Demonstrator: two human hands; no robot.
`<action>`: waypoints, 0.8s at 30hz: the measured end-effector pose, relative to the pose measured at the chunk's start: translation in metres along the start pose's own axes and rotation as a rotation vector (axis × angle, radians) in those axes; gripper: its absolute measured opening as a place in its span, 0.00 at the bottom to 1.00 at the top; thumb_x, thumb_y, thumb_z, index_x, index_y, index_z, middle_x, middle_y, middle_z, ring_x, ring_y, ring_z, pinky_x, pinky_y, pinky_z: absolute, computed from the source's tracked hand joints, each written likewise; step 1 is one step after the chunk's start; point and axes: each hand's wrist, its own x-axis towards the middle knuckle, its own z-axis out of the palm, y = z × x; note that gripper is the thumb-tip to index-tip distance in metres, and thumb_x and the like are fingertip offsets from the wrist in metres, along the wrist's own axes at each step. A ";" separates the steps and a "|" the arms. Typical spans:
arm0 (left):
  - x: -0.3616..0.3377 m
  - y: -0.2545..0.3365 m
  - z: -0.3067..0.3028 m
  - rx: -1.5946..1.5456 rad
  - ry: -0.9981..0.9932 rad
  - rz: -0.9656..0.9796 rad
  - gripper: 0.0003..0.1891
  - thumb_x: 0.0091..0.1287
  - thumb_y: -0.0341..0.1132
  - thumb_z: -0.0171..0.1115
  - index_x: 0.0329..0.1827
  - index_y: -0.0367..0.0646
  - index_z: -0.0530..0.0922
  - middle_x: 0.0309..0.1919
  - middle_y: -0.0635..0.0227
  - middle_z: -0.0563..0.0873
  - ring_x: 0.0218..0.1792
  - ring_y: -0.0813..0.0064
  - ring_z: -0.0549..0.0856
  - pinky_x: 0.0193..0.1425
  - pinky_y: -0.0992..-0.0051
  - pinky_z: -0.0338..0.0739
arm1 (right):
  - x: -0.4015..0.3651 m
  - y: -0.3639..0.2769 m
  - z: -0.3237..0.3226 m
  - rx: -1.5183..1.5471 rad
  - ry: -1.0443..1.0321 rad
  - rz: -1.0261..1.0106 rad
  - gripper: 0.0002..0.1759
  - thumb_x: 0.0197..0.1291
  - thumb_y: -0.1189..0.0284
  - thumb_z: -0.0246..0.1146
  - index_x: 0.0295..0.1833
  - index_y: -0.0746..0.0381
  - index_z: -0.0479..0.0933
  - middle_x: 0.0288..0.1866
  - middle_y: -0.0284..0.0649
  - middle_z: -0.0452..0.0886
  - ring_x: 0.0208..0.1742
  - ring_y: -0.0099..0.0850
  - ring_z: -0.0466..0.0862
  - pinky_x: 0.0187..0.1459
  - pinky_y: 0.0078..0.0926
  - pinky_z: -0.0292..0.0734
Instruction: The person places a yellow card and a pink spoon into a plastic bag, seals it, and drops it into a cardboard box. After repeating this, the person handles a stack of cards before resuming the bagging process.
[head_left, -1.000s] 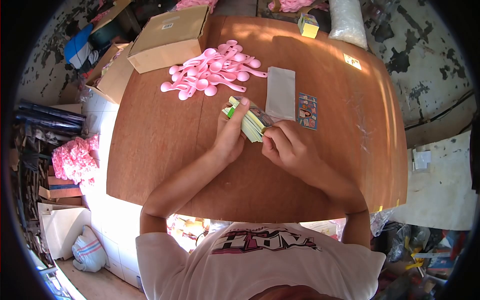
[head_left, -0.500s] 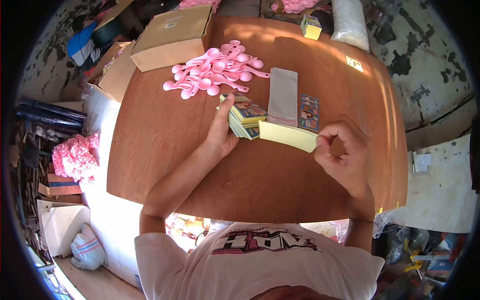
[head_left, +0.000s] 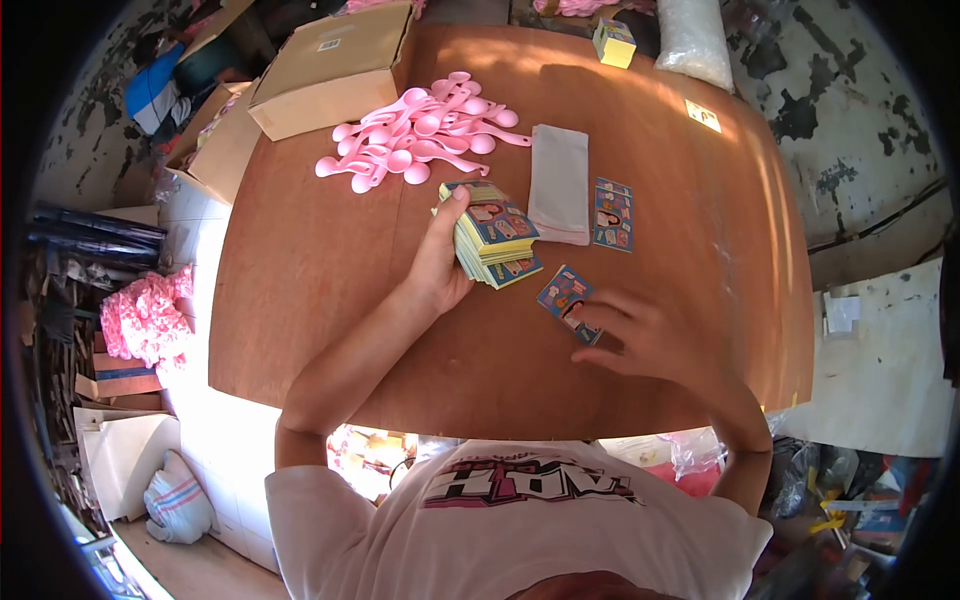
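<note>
My left hand point(head_left: 440, 260) is closed around a thick stack of printed cards point(head_left: 505, 222), blue pictures facing up and pale yellow edges showing, held over the wooden table. Below and right of the stack, one loose card point(head_left: 562, 290) lies picture side up, partly covered by my right hand point(head_left: 645, 335). The fingers of that hand are apart, their tips over the card's lower end. Another printed card point(head_left: 613, 215) rests farther up, beside a pile of clear plastic sleeves point(head_left: 560, 185).
Pink measuring spoons point(head_left: 425, 125) lie heaped behind the stack, next to a cardboard box point(head_left: 335, 75). At the far edge are a block of cards point(head_left: 614, 42) and a filled plastic bag point(head_left: 693, 45). A small card point(head_left: 703, 116) lies at the right. A person point(head_left: 155, 95) is at the far left.
The card my right hand pinched beside the stack, yellow side showing, now lies picture side up on the table. My right fingers have spread and moved down and left. My left hand still grips the stack.
</note>
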 end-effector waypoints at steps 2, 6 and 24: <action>-0.004 -0.003 0.002 0.008 -0.029 -0.027 0.27 0.70 0.54 0.60 0.61 0.44 0.69 0.51 0.59 0.82 0.53 0.62 0.84 0.59 0.55 0.82 | 0.029 0.000 -0.010 0.058 0.132 -0.002 0.40 0.38 0.62 0.80 0.61 0.59 0.76 0.57 0.42 0.76 0.54 0.41 0.79 0.52 0.39 0.77; -0.011 -0.009 0.005 -0.036 -0.143 -0.104 0.30 0.71 0.55 0.59 0.66 0.45 0.66 0.57 0.56 0.79 0.57 0.60 0.83 0.61 0.54 0.82 | 0.078 0.002 -0.018 -0.040 0.049 -0.044 0.54 0.30 0.61 0.83 0.70 0.55 0.69 0.65 0.44 0.72 0.66 0.45 0.71 0.64 0.46 0.69; -0.009 -0.008 -0.001 0.007 -0.196 -0.078 0.36 0.68 0.56 0.62 0.71 0.45 0.62 0.63 0.56 0.75 0.63 0.59 0.79 0.66 0.55 0.78 | 0.105 0.038 0.003 0.292 0.009 -0.044 0.58 0.35 0.67 0.83 0.75 0.57 0.63 0.70 0.46 0.69 0.71 0.44 0.70 0.70 0.40 0.66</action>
